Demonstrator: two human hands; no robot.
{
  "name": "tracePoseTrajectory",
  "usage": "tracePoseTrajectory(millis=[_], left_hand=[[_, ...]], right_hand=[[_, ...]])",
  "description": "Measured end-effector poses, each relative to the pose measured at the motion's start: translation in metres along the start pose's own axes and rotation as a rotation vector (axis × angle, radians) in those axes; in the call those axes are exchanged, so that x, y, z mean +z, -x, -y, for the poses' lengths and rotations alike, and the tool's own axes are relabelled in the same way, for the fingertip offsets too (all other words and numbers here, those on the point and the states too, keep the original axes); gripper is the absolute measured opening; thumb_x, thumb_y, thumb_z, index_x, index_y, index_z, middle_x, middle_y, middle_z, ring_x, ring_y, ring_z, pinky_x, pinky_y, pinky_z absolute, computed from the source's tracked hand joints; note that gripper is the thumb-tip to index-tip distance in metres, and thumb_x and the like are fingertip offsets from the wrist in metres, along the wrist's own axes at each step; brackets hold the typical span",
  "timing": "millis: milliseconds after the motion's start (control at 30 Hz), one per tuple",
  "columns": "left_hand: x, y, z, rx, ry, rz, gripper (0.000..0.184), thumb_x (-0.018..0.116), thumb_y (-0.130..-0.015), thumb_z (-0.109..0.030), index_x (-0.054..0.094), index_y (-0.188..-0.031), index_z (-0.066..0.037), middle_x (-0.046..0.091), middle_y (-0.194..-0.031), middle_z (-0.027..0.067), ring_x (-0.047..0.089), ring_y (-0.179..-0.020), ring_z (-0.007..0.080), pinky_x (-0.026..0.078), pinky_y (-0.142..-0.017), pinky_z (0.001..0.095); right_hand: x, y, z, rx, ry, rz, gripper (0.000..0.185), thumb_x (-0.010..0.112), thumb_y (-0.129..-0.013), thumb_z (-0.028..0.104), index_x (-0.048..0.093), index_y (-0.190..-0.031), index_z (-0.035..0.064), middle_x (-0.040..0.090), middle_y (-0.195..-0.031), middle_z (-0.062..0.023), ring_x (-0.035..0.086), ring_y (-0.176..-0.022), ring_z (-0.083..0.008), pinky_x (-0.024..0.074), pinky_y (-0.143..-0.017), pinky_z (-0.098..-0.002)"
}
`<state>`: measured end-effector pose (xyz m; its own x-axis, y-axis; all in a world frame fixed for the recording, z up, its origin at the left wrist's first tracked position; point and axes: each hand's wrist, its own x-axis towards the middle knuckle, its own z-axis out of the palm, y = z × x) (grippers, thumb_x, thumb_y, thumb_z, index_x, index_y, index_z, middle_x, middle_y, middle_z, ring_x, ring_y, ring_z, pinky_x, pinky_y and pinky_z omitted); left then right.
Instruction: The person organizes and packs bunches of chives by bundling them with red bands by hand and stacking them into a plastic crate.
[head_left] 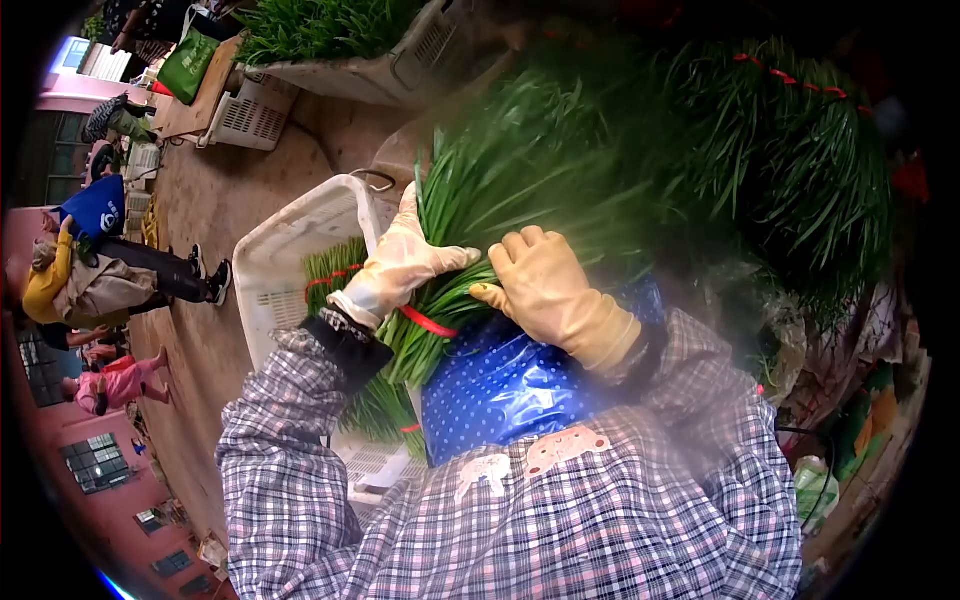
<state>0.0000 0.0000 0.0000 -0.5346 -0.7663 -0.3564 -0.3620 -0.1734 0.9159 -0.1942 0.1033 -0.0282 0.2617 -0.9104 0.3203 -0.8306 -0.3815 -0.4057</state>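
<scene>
A bunch of long green chives (428,352) with a red band (428,322) around it lies across my lap, over a shiny blue dotted apron (500,385). My left hand (400,262), in a pale rubber glove, grips the bunch just above the band, thumb stretched across the leaves. On the other side my right hand (560,290), gloved too, has its fingers curled over the leaves, thumb bent in toward them. The leaf tips fan out upward and blur into haze. Beside my left hand stands a white crate (258,250), holding other banded chives (335,268).
A large heap of chives (800,180) with red bands lies at the right. Further off are a white crate (410,60) of greens and another crate (255,115) by a board. People (75,265) stand or sit on the left.
</scene>
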Motion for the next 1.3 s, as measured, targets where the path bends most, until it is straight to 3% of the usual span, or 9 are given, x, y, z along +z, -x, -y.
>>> tracePoseTrajectory(millis=[200, 233, 300, 333, 400, 533, 767, 1033, 1300], left_hand=[[0.014, 0.001, -0.026, -0.221, -0.415, -0.217, 0.061, 0.081, -0.077, -0.006, 0.055, -0.131, 0.001, 0.069, -0.115, 0.008, 0.064, -0.101, 0.0163, 0.052, -0.092, 0.0312], [0.009, 0.003, -0.012, -0.072, -0.037, -0.16, 0.062, 0.08, -0.078, -0.006, 0.054, -0.134, 0.002, 0.068, -0.116, 0.0078, 0.065, -0.103, 0.0182, 0.052, -0.092, 0.0321], [0.003, 0.01, -0.013, -0.047, -0.13, -0.195, 0.063, 0.079, -0.078, -0.003, 0.052, -0.134, 0.004, 0.07, -0.114, 0.013, 0.066, -0.104, 0.0185, 0.053, -0.093, 0.0319], [0.008, 0.015, -0.021, -0.022, 0.295, -0.168, 0.059, 0.077, -0.078, 0.003, 0.054, -0.133, 0.003, 0.07, -0.113, 0.0098, 0.065, -0.104, 0.0175, 0.053, -0.094, 0.0319], [0.001, 0.012, -0.023, 0.023, 0.286, -0.193, 0.054, 0.075, -0.078, 0.007, 0.059, -0.129, 0.0, 0.07, -0.11, 0.0063, 0.066, -0.099, 0.0159, 0.053, -0.09, 0.0301], [-0.004, 0.0, 0.008, 0.025, 0.321, -0.309, 0.055, 0.075, -0.076, 0.009, 0.06, -0.127, -0.002, 0.069, -0.109, 0.0039, 0.065, -0.096, 0.0149, 0.055, -0.087, 0.0299], [0.005, 0.014, -0.002, 0.095, 0.37, -0.353, 0.049, 0.074, -0.078, 0.001, 0.063, -0.126, -0.003, 0.07, -0.114, 0.0046, 0.067, -0.099, 0.0149, 0.054, -0.092, 0.0296], [0.003, 0.003, 0.001, 0.134, 0.436, -0.443, 0.059, 0.076, -0.076, 0.012, 0.058, -0.13, -0.004, 0.069, -0.114, 0.0042, 0.068, -0.097, 0.0167, 0.058, -0.088, 0.0295], [0.012, 0.006, -0.006, 0.152, 0.382, -0.427, 0.043, 0.076, -0.078, 0.001, 0.066, -0.119, -0.004, 0.072, -0.108, 0.0032, 0.067, -0.094, 0.0144, 0.055, -0.09, 0.03]], right_hand=[[-0.001, 0.005, -0.001, -0.024, 0.015, -0.049, 0.043, 0.072, -0.085, 0.047, 0.06, -0.08, 0.0056, 0.062, -0.076, -0.0113, 0.059, -0.077, -0.0289, 0.0489, -0.068, -0.0412], [-0.008, 0.005, 0.001, -0.017, -0.02, 0.017, 0.043, 0.072, -0.085, 0.046, 0.062, -0.08, 0.0046, 0.062, -0.078, -0.0116, 0.059, -0.078, -0.0289, 0.049, -0.068, -0.0413], [-0.013, 0.003, 0.0, -0.062, -0.044, 0.0, 0.045, 0.072, -0.085, 0.047, 0.064, -0.082, 0.0029, 0.062, -0.08, -0.0116, 0.059, -0.079, -0.0286, 0.0488, -0.068, -0.041], [-0.014, 0.0, -0.002, -0.1, -0.041, -0.065, 0.045, 0.072, -0.085, 0.047, 0.065, -0.083, 0.0026, 0.062, -0.08, -0.0114, 0.059, -0.08, -0.0285, 0.0486, -0.069, -0.041], [-0.019, -0.003, -0.004, -0.178, -0.032, -0.183, 0.046, 0.073, -0.084, 0.047, 0.065, -0.085, 0.0021, 0.061, -0.081, -0.011, 0.058, -0.081, -0.0284, 0.0482, -0.069, -0.0409], [-0.004, -0.001, 0.001, -0.006, -0.072, 0.106, 0.051, 0.072, -0.084, 0.046, 0.069, -0.093, -0.0042, 0.064, -0.093, -0.0142, 0.059, -0.088, -0.0291, 0.0481, -0.074, -0.0405], [-0.006, 0.008, -0.002, -0.051, -0.117, -0.112, 0.055, 0.075, -0.083, 0.038, 0.065, -0.115, -0.0058, 0.064, -0.111, -0.0183, 0.061, -0.097, -0.0318, 0.0515, -0.082, -0.0423], [-0.01, -0.013, -0.023, 0.181, -0.455, -0.274, 0.015, 0.062, -0.1, 0.017, 0.065, -0.107, 0.0035, 0.065, -0.07, -0.0185, 0.068, -0.065, -0.0379, 0.0544, -0.056, -0.0447], [0.016, -0.031, -0.049, 0.125, -0.231, -0.017, 0.018, 0.059, -0.091, 0.003, 0.063, -0.107, 0.0089, 0.07, -0.08, -0.0166, 0.069, -0.069, -0.037, 0.0552, -0.06, -0.0431]])
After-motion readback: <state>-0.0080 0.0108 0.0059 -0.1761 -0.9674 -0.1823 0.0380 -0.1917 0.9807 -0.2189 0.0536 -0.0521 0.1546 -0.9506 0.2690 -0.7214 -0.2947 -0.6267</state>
